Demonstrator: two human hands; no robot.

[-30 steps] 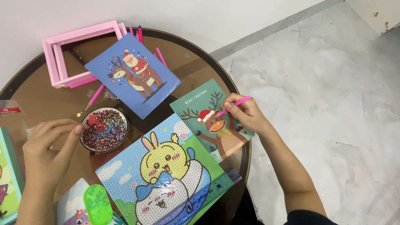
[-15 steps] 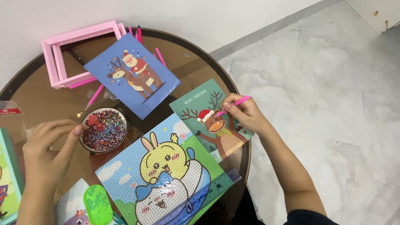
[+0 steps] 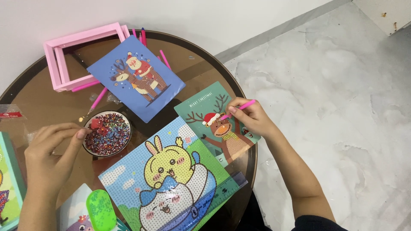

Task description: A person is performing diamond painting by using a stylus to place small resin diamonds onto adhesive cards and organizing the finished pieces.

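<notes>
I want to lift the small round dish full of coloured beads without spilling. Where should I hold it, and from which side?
Grip the small round dish by its white rim, best from the near-right side. The left hand touches the left rim and the blue card crowds the far-right edge. Keep it level: the dish is shallow and heaped with coloured beads.

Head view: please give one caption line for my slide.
Right hand presses thin pink pen onto green reindeer card; left hand touches round bead dish.

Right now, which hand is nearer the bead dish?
Left. The left hand has fingertips at the rim of the bead dish; the right hand is across the table over the green reindeer card.
</notes>
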